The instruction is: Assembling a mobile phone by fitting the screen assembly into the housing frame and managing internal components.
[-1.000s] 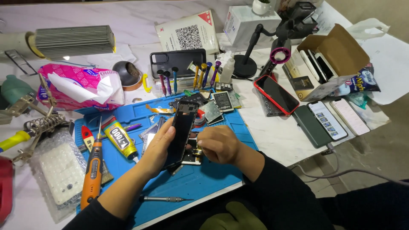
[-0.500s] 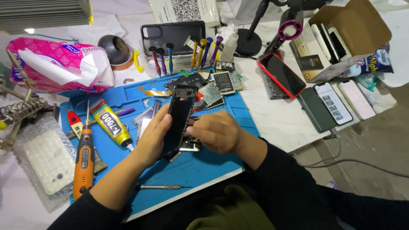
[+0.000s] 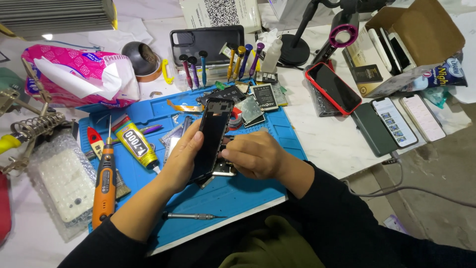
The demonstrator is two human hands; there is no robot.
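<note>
Gripping a thin, light, likely fragile screen point(image 3: 212, 136) by its long edges at mat point(image 3: 258, 191) centre: left hand point(image 3: 182, 161) closed round it, right hand point(image 3: 253, 155) pinching at 3 o'clock.

Both arms wear black long sleeves point(image 3: 337, 208), pushed up well past the wrists. The left hand point(image 3: 181, 161) and right hand point(image 3: 255, 156) are bare. Olive-green cloth point(image 3: 272, 248), possibly trousers, shows below.
</note>
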